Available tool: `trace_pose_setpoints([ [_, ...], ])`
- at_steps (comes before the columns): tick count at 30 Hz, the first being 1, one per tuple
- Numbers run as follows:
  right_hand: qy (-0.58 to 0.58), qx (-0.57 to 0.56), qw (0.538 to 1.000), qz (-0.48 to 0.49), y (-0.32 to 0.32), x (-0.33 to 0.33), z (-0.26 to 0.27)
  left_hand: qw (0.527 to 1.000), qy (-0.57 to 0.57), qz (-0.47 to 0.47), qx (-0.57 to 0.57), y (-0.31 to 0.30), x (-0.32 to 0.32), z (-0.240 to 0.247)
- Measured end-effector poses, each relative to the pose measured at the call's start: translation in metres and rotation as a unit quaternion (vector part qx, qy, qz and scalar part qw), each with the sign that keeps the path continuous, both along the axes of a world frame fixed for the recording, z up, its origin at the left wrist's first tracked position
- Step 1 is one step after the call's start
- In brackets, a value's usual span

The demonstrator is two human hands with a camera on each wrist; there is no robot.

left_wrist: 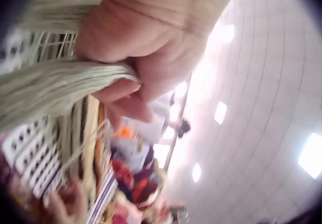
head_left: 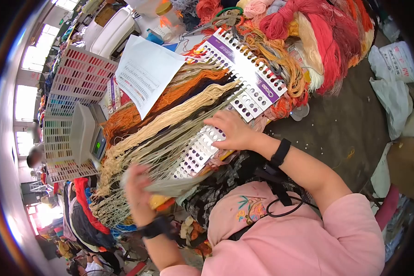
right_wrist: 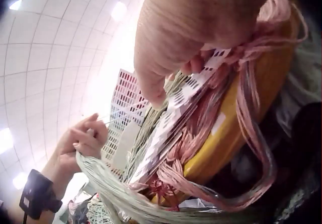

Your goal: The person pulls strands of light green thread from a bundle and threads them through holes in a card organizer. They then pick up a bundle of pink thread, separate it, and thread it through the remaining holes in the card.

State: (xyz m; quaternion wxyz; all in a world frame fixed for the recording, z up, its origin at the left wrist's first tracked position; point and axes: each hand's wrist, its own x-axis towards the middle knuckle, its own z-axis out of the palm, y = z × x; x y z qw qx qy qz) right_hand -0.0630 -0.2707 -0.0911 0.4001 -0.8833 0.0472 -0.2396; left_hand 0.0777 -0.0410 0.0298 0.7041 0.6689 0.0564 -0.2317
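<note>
A drooping skein of pale grey-green thread is gripped by my left hand, raised at the left of the work and blurred in the head view. My right hand is on a long white punched card, thumb and fingers bent about its edges. In the right wrist view its thumb and fingertips lie at the card, beside grey-green threads. A thin strand stretches from my left hand toward my right hand. More grey-green threads hang from the card's holes.
Cream and orange skeins lie beyond. Another purple-and-white card, a printed sheet, scissors and a scale are on the table. A colour chart stands left; red yarn is heaped at upper right.
</note>
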Motion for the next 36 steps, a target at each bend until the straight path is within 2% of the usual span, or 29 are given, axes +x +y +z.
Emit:
trace_pose_setpoints([
  [1, -0.004, -0.007, 1.0, -0.008, 0.001, 0.001, -0.001, 0.984, 0.062, -0.003, -0.164, 0.086, 0.065, -0.026],
  [2, -0.009, -0.013, 1.0, -0.013, 0.003, 0.003, -0.001, 0.958, 0.091, 0.124, -0.243, 0.139, 0.093, -0.026],
  [3, -0.006, -0.017, 1.0, -0.012, 0.005, 0.004, 0.0, 0.961, 0.023, 0.181, -0.21, 0.207, 0.114, -0.045],
  [6, 0.006, -0.034, 0.999, -0.02, 0.006, 0.005, 0.001, 0.96, 0.035, 0.238, -0.146, 0.175, 0.06, -0.002],
  [7, 0.002, -0.037, 0.999, -0.028, 0.008, 0.006, 0.002, 0.969, 0.05, 0.123, -0.207, 0.15, 0.033, -0.002],
  [8, -0.009, -0.021, 0.999, -0.035, 0.011, 0.007, 0.003, 0.979, 0.07, 0.076, -0.175, 0.116, 0.008, -0.001],
  [9, -0.021, -0.006, 0.999, -0.041, 0.012, 0.008, 0.003, 0.984, 0.08, 0.069, -0.143, 0.082, -0.019, -0.004],
  [11, -0.081, 0.009, 0.995, -0.065, 0.018, 0.009, 0.013, 0.973, 0.13, -0.062, -0.18, 0.037, -0.049, -0.017],
  [13, 0.013, 0.184, 0.983, -0.015, 0.032, 0.0, 0.035, 0.948, 0.136, -0.179, -0.224, -0.005, -0.069, -0.019],
  [14, 0.062, 0.269, 0.961, 0.008, 0.041, -0.004, 0.04, 0.945, 0.152, -0.175, -0.23, -0.021, -0.076, -0.019],
  [15, 0.035, 0.393, 0.917, 0.054, 0.052, -0.005, 0.042, 0.944, 0.154, -0.181, -0.227, -0.034, -0.081, -0.019],
  [16, 0.086, 0.519, 0.845, 0.094, 0.06, -0.01, 0.061, 0.944, 0.155, -0.187, -0.224, -0.041, -0.084, -0.02],
  [19, 0.126, 0.567, 0.804, 0.131, 0.07, -0.01, 0.075, 0.898, 0.189, -0.272, -0.289, -0.042, -0.083, -0.026],
  [22, 0.121, 0.614, 0.772, 0.113, 0.067, -0.01, 0.08, 0.925, 0.196, -0.191, -0.265, -0.048, -0.088, -0.008],
  [23, 0.12, 0.621, 0.766, 0.114, 0.066, -0.01, 0.078, 0.911, 0.203, -0.21, -0.292, -0.044, -0.086, -0.014],
  [26, 0.091, 0.639, 0.755, 0.117, 0.068, -0.01, 0.072, 0.948, 0.121, -0.214, -0.203, -0.042, -0.093, -0.025],
  [28, 0.035, 0.645, 0.754, 0.118, 0.068, -0.01, 0.072, 0.944, 0.189, -0.154, -0.22, -0.042, -0.092, -0.025],
  [31, -0.004, 0.731, 0.665, 0.152, 0.054, -0.017, 0.068, 0.945, 0.225, -0.081, -0.224, -0.032, -0.087, -0.03],
  [32, -0.007, 0.768, 0.618, 0.166, 0.045, -0.022, 0.071, 0.947, 0.227, -0.059, -0.221, -0.022, -0.082, -0.036],
  [33, -0.011, 0.803, 0.569, 0.179, 0.033, -0.028, 0.078, 0.926, 0.24, -0.077, -0.279, -0.008, -0.073, -0.043],
  [34, -0.033, 0.824, 0.531, 0.192, 0.011, -0.037, 0.078, 0.859, 0.322, -0.059, -0.395, 0.014, -0.058, -0.052],
  [35, -0.133, 0.803, 0.559, 0.155, -0.025, -0.047, 0.068, 0.8, 0.385, 0.004, -0.46, 0.035, -0.041, -0.053],
  [36, -0.196, 0.736, 0.634, 0.129, -0.068, -0.06, 0.078, 0.798, 0.315, 0.097, -0.504, 0.06, -0.03, -0.051],
])
